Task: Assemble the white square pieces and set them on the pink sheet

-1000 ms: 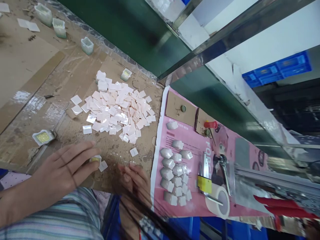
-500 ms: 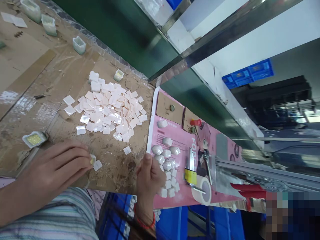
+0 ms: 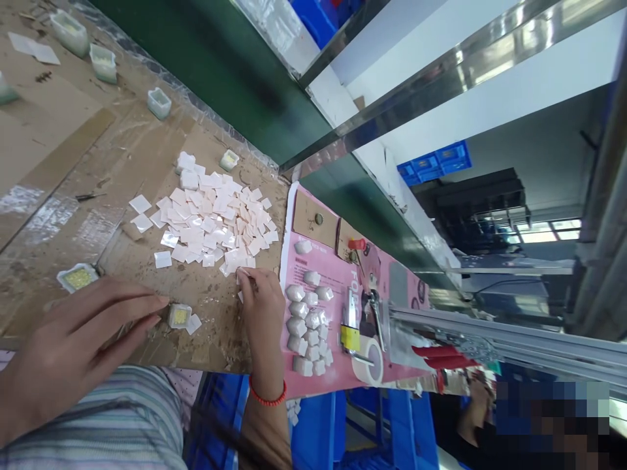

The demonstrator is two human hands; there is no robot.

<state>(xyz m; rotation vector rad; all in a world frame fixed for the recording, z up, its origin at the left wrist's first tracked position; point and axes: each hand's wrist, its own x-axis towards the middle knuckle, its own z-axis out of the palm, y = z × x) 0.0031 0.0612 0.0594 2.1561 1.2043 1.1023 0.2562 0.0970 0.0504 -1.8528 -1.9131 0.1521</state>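
My left hand [image 3: 83, 346] lies at the lower left, its fingertips touching a small clear box with yellow contents [image 3: 179, 316] on the cardboard-covered bench [image 3: 73, 163]. A loose white square [image 3: 193, 324] lies next to that box. My right hand [image 3: 259, 307] reaches forward in the middle, and its fingertips pinch a white square [image 3: 241, 273] at the near edge of a pile of white squares [image 3: 215, 219]. A red band circles that wrist.
Another yellow-filled box [image 3: 77, 278] sits left. Several clear boxes [image 3: 159, 102] line the far edge by the green conveyor [image 3: 235, 72]. A pink sheet [image 3: 333, 365] holds closed white boxes [image 3: 306, 326], a tape roll [image 3: 368, 369] and a red-handled tool [image 3: 441, 356]. Blue crates [image 3: 318, 431] stand below.
My right hand moved up from the bench's front edge to the pile's near edge. My left fingers slid back, uncovering the yellow-filled box. The view shifted right.
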